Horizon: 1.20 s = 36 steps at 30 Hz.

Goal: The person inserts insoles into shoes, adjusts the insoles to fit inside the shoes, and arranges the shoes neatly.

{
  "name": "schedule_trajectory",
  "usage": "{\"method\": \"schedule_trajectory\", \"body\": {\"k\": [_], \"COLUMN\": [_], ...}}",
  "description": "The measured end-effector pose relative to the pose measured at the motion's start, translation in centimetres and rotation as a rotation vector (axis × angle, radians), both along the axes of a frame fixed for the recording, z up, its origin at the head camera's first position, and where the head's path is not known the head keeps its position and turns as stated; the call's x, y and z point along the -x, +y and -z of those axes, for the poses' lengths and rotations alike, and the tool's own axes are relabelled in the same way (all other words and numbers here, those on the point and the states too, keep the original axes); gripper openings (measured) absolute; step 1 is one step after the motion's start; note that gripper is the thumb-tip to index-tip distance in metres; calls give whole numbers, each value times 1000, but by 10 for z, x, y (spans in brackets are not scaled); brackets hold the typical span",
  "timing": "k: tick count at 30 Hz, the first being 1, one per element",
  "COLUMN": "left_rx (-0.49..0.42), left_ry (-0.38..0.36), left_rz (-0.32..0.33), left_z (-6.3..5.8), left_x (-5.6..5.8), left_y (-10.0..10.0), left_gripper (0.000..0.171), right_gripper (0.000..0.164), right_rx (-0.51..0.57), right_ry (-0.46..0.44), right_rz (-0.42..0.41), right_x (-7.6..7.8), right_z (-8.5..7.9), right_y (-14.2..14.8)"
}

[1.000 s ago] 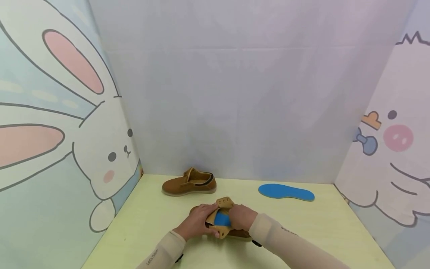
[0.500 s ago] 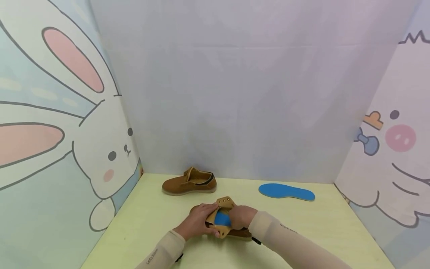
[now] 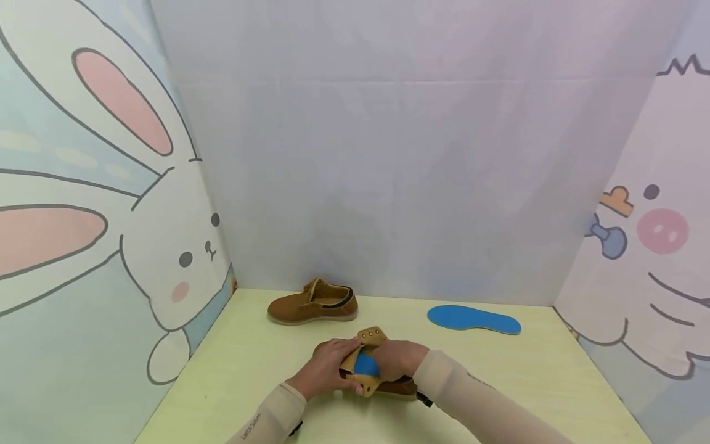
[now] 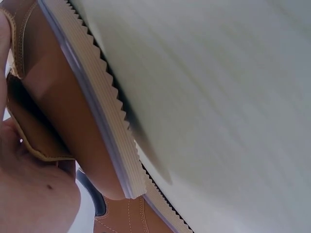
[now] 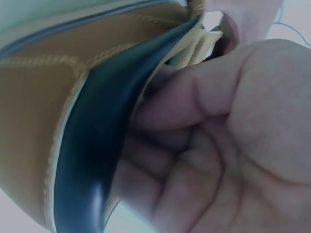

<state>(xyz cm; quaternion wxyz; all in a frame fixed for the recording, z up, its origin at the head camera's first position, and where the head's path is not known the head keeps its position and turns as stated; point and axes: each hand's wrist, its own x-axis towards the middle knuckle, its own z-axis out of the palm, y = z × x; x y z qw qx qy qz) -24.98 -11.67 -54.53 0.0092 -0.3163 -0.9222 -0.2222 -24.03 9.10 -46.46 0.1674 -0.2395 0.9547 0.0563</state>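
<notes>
A brown lace-up shoe (image 3: pixel 396 388) sits at the middle front with its toe to the left and its tan eyelet flaps spread. A blue insole (image 3: pixel 366 364) shows inside its opening. My left hand (image 3: pixel 327 369) grips the shoe around the opening, thumb on the near flap and fingers at the far side. From the heel side, my right hand (image 3: pixel 396 359) reaches into the shoe. The right wrist view shows its thumb and fingers (image 5: pixel 175 99) going in past the dark heel collar (image 5: pixel 92 141); the fingertips are hidden, and so is whether they pinch the insole.
A second brown shoe (image 3: pixel 310 306) stands at the back left of the pale yellow table (image 3: pixel 266 351), toe to the left. Another blue insole (image 3: pixel 471 318) lies flat at the back right. Cloth walls with cartoon animals (image 3: pixel 172 265) enclose the table on both sides.
My right hand has shifted slightly to the left over the shoe's opening, and a little less blue insole shows there. My left hand keeps its grip; the other shoe and insole lie unchanged.
</notes>
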Motion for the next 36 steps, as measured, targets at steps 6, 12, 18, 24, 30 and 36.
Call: {"method": "schedule_trajectory", "body": {"k": [6,12,18,24,30,36], "left_rx": [-4,-1,-2,-3,-11,-9], "left_ry": [5,7,-1,-5,1,7], "left_rz": [6,3,-5,-6,6,8], "left_z": [1,0,1,0,3,2], "left_x": [0,0,-4,1,1,0], "left_y": [0,1,0,0,2,2], "left_gripper": [109,109,108,109,108,108], "right_gripper": [13,21,12,13,11,8], "right_rx": [108,108,68,37,133,150], "right_ry": [47,13,72,124,84,28], "right_rz": [-233,-210,-149,-180,-283,-267], "right_x": [3,-1,-6,-4,2,3], "right_z": [10,3,3,6,15,13], "right_y": [0,3,5,2,-1,2]}}
